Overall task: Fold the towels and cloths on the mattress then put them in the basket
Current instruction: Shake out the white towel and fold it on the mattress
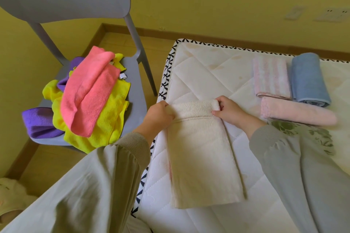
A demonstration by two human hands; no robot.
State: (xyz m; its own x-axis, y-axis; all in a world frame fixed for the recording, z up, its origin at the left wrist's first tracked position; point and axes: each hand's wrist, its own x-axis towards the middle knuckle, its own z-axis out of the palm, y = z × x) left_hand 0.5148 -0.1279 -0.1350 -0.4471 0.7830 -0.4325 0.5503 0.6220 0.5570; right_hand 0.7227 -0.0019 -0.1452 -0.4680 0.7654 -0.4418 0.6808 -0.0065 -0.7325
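Cream towel: thick terry pile, folded into a long narrow strip, lying flat on the mattress near its left edge. The far end is turned over into a short soft roll. The mattress is white, diamond-quilted, with black-and-white patterned edging.

Left hand: fingers curled, gripping the left end of the roll. Right hand: grasping the right end, fingers over the top, thumb at the hem line. Both wrists are in ribbed grey cuffs.

To the right on the mattress: a flat-folded pink-striped towel, a blue rolled towel just beside it, and a pink rolled towel in front.

Grey plastic chair beside the bed: a loose heap of fleecy cloths, with a pink cloth over yellow cloths and purple cloths.
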